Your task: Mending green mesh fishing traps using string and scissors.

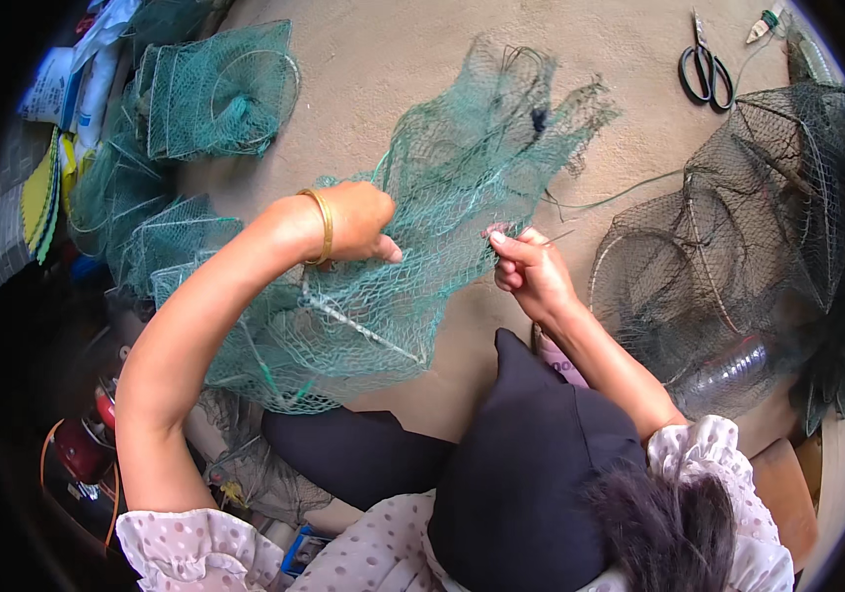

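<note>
A green fishing-net trap (422,288) with thin frame rods lies spread before me, its frayed, darker end pointing away. My left hand (359,222), a gold bangle at its wrist, is bent down over the net's upper left part; its fingers are largely hidden, with green mesh beneath them. My right hand (529,263) is at the net's right edge, thumb and forefinger pinched together on the mesh. A thin, needle-like thing sticks out past those fingers. Dark green twine (615,196) runs from near the net towards the right.
Black-handled scissors (705,74) and a small tool wound with green twine (762,27) lie at the upper right. Dark net traps (748,222) fill the right side, around a clear ribbed plastic bottle (729,366). Another green net trap (219,92) and plastic packages (52,85) are at the upper left.
</note>
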Available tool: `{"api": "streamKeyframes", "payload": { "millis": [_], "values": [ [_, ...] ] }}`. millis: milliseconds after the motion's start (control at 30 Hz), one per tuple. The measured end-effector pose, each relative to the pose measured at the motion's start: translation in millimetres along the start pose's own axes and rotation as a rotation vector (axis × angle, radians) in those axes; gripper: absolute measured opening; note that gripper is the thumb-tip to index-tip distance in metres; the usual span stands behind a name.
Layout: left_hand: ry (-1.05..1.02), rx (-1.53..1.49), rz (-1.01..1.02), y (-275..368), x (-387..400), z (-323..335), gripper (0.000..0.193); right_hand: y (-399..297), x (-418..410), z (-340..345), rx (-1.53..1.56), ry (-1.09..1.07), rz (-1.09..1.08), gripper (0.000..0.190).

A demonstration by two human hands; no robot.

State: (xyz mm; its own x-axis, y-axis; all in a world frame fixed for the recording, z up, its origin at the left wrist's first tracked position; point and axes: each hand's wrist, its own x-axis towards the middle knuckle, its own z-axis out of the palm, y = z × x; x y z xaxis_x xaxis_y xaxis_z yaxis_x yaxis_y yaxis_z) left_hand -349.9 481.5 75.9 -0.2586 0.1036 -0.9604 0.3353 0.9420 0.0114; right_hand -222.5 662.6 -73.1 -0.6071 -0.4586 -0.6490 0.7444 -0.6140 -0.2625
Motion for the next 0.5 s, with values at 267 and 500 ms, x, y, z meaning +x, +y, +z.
{"api": "streamKeyframes", "payload": {
  "millis": [267,500],
  "values": [
    [0.165,-0.15,0.214,-36.8,24.2,52.6,0.033,0.0,3.6,6.1,0.026,-0.017,0.029,0.009],
    [0.409,-1.05,0.055,-46.6,5.8,48.1,0.013,-13.4,12.3,8.9,-0.059,0.0,-0.063,0.012]
  ]
}}
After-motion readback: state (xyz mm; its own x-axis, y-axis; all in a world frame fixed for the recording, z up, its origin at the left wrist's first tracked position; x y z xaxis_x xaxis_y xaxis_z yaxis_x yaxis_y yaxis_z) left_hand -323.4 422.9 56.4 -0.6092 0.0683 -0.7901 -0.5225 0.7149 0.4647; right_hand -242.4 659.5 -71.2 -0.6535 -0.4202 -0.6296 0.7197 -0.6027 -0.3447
